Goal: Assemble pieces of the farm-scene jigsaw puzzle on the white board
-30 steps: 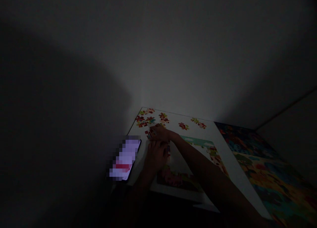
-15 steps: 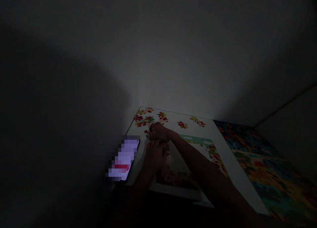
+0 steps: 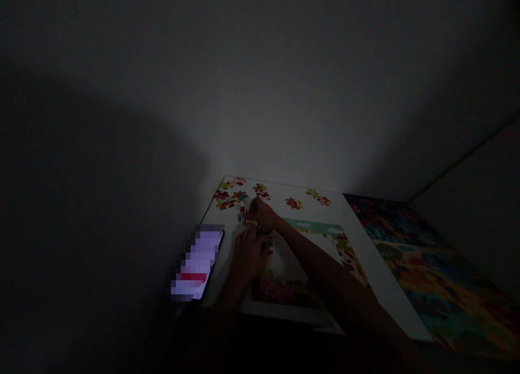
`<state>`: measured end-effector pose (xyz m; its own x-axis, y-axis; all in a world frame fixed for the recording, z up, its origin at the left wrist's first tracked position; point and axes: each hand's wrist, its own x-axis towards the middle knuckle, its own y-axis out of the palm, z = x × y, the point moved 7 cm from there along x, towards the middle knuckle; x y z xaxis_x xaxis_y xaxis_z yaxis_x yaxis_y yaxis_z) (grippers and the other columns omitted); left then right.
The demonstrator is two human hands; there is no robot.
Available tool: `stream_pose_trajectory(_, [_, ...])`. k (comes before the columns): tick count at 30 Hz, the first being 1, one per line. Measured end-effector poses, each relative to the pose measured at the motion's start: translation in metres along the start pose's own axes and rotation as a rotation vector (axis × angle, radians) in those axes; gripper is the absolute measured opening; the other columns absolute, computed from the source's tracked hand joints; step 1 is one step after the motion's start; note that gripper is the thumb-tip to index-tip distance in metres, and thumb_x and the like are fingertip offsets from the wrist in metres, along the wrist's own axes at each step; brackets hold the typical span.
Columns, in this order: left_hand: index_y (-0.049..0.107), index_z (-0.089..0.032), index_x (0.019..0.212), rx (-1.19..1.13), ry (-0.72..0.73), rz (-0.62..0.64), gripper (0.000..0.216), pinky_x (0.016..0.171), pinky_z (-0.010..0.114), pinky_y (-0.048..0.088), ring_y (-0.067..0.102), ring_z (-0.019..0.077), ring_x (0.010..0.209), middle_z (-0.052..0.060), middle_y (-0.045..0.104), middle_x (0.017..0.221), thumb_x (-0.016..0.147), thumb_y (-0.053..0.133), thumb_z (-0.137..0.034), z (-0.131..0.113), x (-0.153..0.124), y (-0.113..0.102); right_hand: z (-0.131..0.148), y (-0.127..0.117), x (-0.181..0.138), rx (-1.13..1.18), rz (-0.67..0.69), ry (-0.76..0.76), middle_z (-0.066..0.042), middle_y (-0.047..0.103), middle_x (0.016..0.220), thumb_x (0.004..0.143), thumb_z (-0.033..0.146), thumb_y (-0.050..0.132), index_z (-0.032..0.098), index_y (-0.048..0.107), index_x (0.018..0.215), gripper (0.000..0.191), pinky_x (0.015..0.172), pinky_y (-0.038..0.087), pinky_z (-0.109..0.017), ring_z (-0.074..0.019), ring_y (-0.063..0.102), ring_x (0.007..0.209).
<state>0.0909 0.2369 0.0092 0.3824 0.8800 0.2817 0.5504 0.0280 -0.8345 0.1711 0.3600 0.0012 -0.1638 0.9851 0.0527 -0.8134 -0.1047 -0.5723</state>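
on one white board (image 3: 365,238), two hands, right hand (image 3: 262,212) fingers pinching one puzzle piece (image 3: 242,215), left hand (image 3: 248,255) flat.

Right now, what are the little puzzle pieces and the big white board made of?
The puzzle pieces look like thin printed cardboard: flat, colourful, matte. The white board seems to be smooth card or coated board, pale and even. The dim light leaves both uncertain.

The right hand (image 3: 262,212) reaches farthest, toward twelve o'clock, its forearm running long from five o'clock, wrist straight, fingers curled downward at the tips. The left hand (image 3: 248,255) lies just below it, at six o'clock from the right, palm down, fingers bent and pointing toward the right hand's wrist, nearly touching.
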Motion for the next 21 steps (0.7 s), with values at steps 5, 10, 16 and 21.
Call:
stream_pose_trajectory(5, [0.065,-0.025,0.114,0.010,0.002,0.013,0.029,0.103,0.044,0.037,0.049,0.0253,0.119,0.006,0.059,0.127,0.088,0.054,-0.015,0.000,0.000,0.001,-0.008,-0.020,-0.007,0.256,-0.085,0.013,0.007,0.050,0.065,0.066,0.027,0.070,0.021,0.043,0.074,0.028,0.061,0.041,-0.024,-0.0109,0.048,0.063])
stream_pose_trajectory(10, [0.066,-0.025,0.113,0.005,-0.005,0.009,0.028,0.102,0.044,0.038,0.050,0.0251,0.119,0.006,0.059,0.129,0.088,0.055,-0.016,0.000,0.001,0.001,-0.026,-0.049,-0.033,0.433,-0.131,0.089,0.004,0.058,0.073,0.068,0.037,0.068,0.022,0.051,0.098,0.038,0.055,0.044,-0.024,-0.0118,0.052,0.060])
stream_pose_trajectory(16, [0.066,-0.025,0.113,0.012,0.015,-0.023,0.029,0.103,0.045,0.038,0.050,0.0254,0.119,0.005,0.059,0.129,0.088,0.056,-0.015,0.000,0.000,0.000,-0.052,-0.091,-0.068,0.407,-0.162,0.148,-0.001,0.065,0.085,0.068,0.030,0.071,0.021,0.057,0.121,0.056,0.064,0.050,-0.027,-0.0153,0.061,0.072])
stream_pose_trajectory(21, [0.067,-0.025,0.112,0.024,0.028,-0.022,0.029,0.101,0.046,0.040,0.052,0.0261,0.118,0.006,0.060,0.128,0.088,0.054,-0.016,0.002,0.002,0.002,-0.064,-0.107,-0.092,0.502,-0.129,0.167,-0.001,0.067,0.089,0.067,0.024,0.072,0.023,0.058,0.122,0.056,0.068,0.053,-0.030,-0.0154,0.064,0.073])
